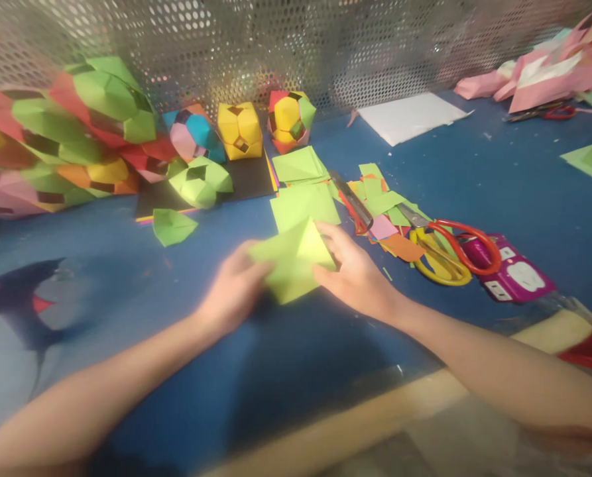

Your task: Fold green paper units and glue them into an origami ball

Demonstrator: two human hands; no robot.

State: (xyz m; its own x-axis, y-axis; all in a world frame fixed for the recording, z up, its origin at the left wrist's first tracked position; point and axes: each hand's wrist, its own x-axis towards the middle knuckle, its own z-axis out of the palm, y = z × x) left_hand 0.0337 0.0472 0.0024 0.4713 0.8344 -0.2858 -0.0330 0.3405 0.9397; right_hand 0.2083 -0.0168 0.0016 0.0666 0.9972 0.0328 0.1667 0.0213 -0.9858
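Observation:
A light green square of folded paper (296, 268) is held up between both my hands, with a raised fold standing near its far corner. My left hand (240, 281) pinches the paper's left corner, thumb on top. On the opposite side, my right hand (353, 268) grips the right corner between thumb and fingers. Just beyond the paper lie green paper squares (300, 202), partly stacked. To their left rests a small folded green piece (173, 226). Scissors (455, 252) with red and yellow handles lie right of my right hand, beside a utility knife (353, 202).
Finished paper balls (240, 129) and a heap of more (71, 139) stand at the back left. Paper scraps (382, 205) and a purple packet (514, 268) lie to the right. A white sheet (412, 118) lies before the perforated metal panel (276, 53).

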